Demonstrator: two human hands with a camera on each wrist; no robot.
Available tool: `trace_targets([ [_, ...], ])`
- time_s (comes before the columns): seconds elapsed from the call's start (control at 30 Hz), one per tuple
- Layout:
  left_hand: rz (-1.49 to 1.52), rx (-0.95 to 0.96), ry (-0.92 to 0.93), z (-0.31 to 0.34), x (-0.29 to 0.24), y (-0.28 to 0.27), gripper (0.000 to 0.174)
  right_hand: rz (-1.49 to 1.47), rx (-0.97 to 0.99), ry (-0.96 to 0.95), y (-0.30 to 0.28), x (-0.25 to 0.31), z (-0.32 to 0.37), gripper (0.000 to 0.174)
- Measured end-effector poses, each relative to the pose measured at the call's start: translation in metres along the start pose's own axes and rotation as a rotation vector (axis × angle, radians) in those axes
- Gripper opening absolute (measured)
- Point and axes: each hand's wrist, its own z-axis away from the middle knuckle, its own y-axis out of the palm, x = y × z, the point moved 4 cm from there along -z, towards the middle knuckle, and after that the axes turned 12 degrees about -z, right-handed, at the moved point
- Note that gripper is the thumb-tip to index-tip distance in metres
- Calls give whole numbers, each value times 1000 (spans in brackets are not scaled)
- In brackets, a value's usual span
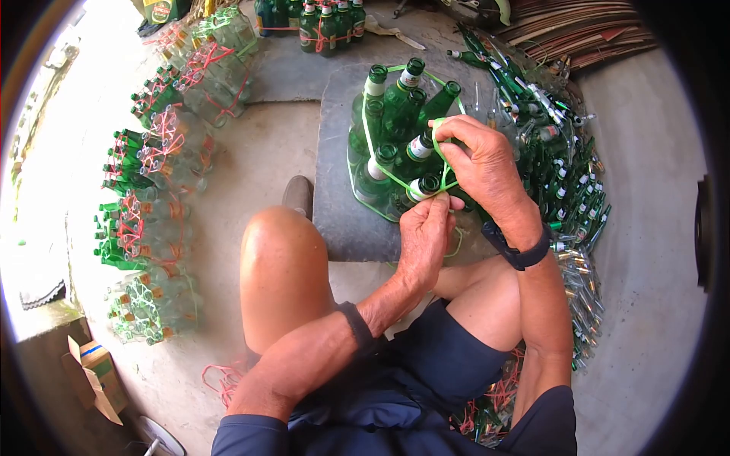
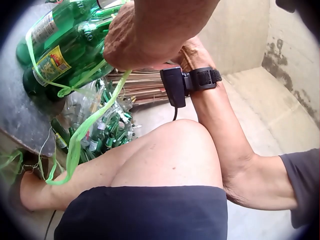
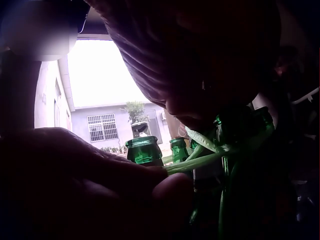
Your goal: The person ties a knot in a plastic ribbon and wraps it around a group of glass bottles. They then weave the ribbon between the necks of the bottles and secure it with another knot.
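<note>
A cluster of green glass bottles point(image 1: 397, 114) stands upright on a dark grey board point(image 1: 357, 242), circled by light green plastic strap point(image 1: 368, 135). Thumb and fingers of my left hand point(image 1: 424, 239) pinch the strap beside the nearest bottle neck. Just above and to the right, my right hand point(image 1: 487, 161) grips another length of it between thumb and curled forefinger. The strap crosses over the bottle necks between both hands. In the left wrist view, a loose tail of strap point(image 2: 75, 147) hangs below the left hand; a labelled bottle point(image 2: 52, 64) shows its yellow label.
Tied bundles of clear and green bottles point(image 1: 171, 148) line the left side. More bundled green bottles point(image 1: 325, 34) stand at the back. A heap of loose bottles point(image 1: 559, 175) lies right of the board. A cardboard box point(image 1: 99, 372) sits lower left.
</note>
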Motion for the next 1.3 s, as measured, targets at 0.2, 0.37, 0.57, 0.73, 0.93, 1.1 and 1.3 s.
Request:
trace_targets([
  [0.2,56,27,-20,1,0,1,28,105,46,17,0,6,-4,13],
  [0.37,107,37,-45,-1,1,2,26,192,77,-32,2,11,-6,10],
  [0.57,135,30,-62,-3,0,6,25,325,124,-54,5,17,-9,13],
  [0.73,156,51,-55,-7,3,7,25,348,149,-52,6,19,-12,15],
  [0.93,153,43,-66,-8,1,9,24,333,179,-104,8,18,-16,18],
  [1.1,156,35,-77,-8,0,10,23,350,230,-69,8,16,-17,25],
  [1.3,157,49,-78,-11,1,13,21,288,199,-89,10,18,-19,25],
])
